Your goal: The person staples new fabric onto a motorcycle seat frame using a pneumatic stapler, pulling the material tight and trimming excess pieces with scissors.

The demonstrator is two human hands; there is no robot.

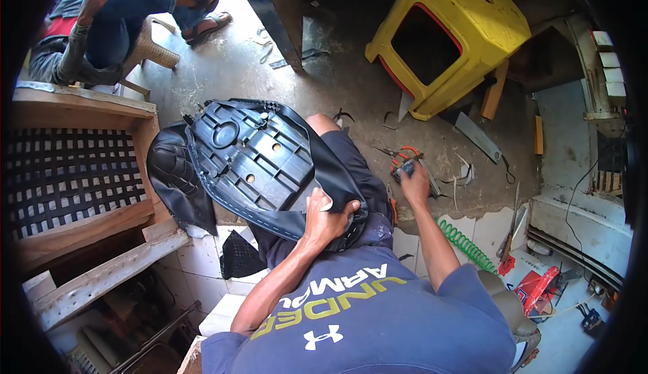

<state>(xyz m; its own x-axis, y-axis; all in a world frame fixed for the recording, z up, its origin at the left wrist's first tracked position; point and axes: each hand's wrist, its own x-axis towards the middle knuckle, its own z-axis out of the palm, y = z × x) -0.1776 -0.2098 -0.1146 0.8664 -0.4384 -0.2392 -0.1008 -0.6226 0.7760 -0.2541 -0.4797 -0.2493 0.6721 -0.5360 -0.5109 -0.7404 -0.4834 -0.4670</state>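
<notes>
Upside down across my lap lies a motorcycle seat, its ribbed black plastic base [260,154] facing up. A black vinyl cover [337,165] wraps round it, with a row of light stitches or staples along the near edge. My left hand [325,217] is closed on the loose cover at the base's near right rim, thumb and fingers pinching a fold. Out to the right, my right hand [413,183] reaches down to the floor, fingers curled round a small dark object I cannot make out. Just beyond it are orange-handled pliers [409,150].
A yellow plastic stool [482,23] lies tipped over ahead. A broad blade [478,138] rests on the floor at right, and a green coiled hose [466,244] runs beside my right arm. At left stands a wooden frame with black webbing [74,178]. Another person [88,30] sits far left.
</notes>
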